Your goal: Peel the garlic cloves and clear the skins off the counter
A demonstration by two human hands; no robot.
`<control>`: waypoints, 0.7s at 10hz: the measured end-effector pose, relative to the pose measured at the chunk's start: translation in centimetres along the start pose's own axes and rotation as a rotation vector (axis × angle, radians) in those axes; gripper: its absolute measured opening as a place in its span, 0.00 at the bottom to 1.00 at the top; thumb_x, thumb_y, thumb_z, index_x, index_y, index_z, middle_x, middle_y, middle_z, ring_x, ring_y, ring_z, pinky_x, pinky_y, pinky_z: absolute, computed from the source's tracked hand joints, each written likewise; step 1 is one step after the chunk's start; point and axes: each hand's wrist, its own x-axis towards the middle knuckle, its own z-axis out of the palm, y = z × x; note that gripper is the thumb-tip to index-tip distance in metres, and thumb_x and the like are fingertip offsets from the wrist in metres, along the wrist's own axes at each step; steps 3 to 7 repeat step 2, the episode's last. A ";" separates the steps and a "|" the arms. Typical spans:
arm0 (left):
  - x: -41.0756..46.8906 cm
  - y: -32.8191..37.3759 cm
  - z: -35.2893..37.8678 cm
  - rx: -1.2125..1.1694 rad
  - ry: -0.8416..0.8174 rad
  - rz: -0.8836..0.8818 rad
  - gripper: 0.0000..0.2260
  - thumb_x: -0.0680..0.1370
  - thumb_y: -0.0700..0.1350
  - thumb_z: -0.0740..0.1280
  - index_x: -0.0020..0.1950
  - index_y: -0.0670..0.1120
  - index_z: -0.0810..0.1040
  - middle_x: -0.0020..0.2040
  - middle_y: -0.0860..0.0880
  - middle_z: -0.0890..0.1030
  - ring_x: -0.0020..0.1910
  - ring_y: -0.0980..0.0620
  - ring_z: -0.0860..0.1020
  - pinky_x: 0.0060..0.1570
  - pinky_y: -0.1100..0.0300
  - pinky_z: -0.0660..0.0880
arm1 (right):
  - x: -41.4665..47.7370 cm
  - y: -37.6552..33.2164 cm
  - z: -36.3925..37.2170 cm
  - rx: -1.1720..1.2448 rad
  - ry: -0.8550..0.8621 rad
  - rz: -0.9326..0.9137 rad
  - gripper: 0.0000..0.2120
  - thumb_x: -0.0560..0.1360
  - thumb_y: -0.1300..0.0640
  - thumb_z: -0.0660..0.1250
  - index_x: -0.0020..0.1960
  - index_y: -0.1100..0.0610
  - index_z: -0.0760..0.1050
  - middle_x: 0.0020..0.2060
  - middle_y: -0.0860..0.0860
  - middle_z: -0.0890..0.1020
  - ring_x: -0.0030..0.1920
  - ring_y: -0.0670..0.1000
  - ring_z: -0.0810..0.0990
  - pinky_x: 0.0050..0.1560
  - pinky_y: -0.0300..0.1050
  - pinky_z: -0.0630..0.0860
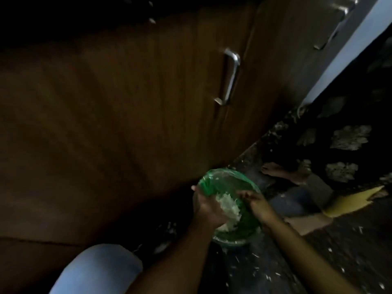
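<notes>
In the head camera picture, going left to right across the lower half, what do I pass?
Pale blue knee → left hand → pile of white skins → right hand → yellow cloth.

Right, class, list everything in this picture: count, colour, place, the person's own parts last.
Round green bag-lined bin: one, green, on the dark floor.
Papery garlic skins: one heap, white, inside the bin.
Loose skin scraps: many, white, floor lower right.
Wooden cabinet doors: two, brown, behind the bin.
Curved metal handles: two, silver, on the doors.
Flower-patterned cloth: one, dark with pale flowers, right.
Bare foot: one, below the cloth.
Pale blue knee: one, lower left.
Hands: left hand, right hand, over the bin.
</notes>
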 end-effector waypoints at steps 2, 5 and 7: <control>4.8 -0.6 -0.7 -0.015 -0.012 0.089 0.43 0.60 0.73 0.64 0.64 0.44 0.77 0.52 0.39 0.80 0.49 0.39 0.78 0.48 0.48 0.75 | -1.5 3.2 4.6 0.137 -0.195 -0.086 0.27 0.76 0.40 0.61 0.70 0.51 0.64 0.65 0.40 0.69 0.61 0.33 0.69 0.54 0.22 0.65; 4.8 -0.6 -0.7 -0.015 -0.012 0.089 0.43 0.60 0.73 0.64 0.64 0.44 0.77 0.52 0.39 0.80 0.49 0.39 0.78 0.48 0.48 0.75 | -1.5 3.2 4.6 0.137 -0.195 -0.086 0.27 0.76 0.40 0.61 0.70 0.51 0.64 0.65 0.40 0.69 0.61 0.33 0.69 0.54 0.22 0.65; 4.8 -0.6 -0.7 -0.015 -0.012 0.089 0.43 0.60 0.73 0.64 0.64 0.44 0.77 0.52 0.39 0.80 0.49 0.39 0.78 0.48 0.48 0.75 | -1.5 3.2 4.6 0.137 -0.195 -0.086 0.27 0.76 0.40 0.61 0.70 0.51 0.64 0.65 0.40 0.69 0.61 0.33 0.69 0.54 0.22 0.65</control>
